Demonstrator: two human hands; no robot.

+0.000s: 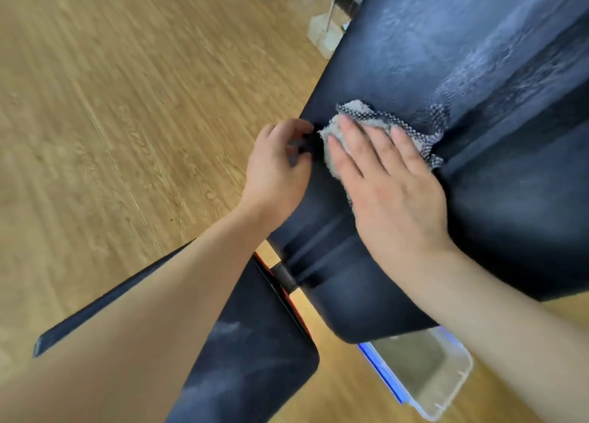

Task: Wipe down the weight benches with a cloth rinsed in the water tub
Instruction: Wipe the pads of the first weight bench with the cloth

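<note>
A black padded weight bench [446,56] runs from the upper right down to the middle, with wet streaks on its back pad. Its seat pad [255,352] lies lower, past a hinge gap. My right hand [389,180] lies flat with straight fingers on a grey cloth [357,119] with a dotted dark edge, pressing it onto the pad near a seam. My left hand [280,164] grips the left edge of the bench pad with curled fingers, beside the cloth. A clear plastic water tub [427,378] with a blue rim stands on the floor below the bench.
Light wooden floor [111,119] fills the left side. A white base with a thin pole [325,33] stands on the floor by the bench's far left edge. Dark objects sit at the top edge.
</note>
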